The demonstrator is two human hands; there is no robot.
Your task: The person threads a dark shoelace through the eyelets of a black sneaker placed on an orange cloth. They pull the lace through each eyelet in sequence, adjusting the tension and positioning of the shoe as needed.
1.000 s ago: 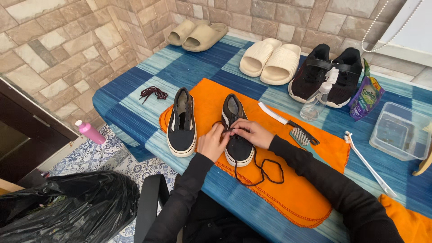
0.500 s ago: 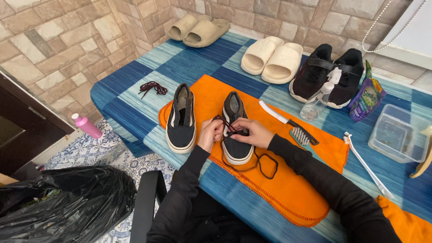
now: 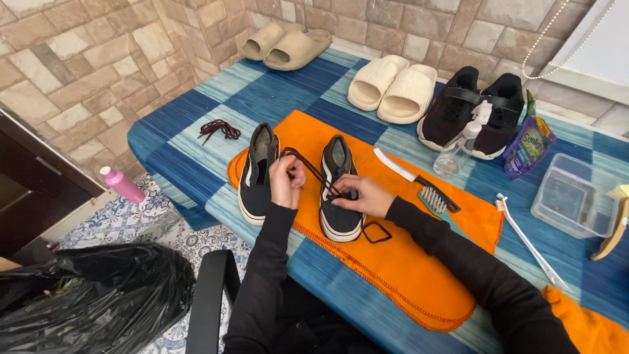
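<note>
Your single head camera is looking steeply down from above.
It is facing forward across the table (image 3: 196, 124) toward the stone wall (image 3: 406, 19), sitting close over your hands, with no second view sharing anything.

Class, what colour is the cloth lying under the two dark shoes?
The cloth under the two dark shoes is bright orange, seen in the head view.
</note>
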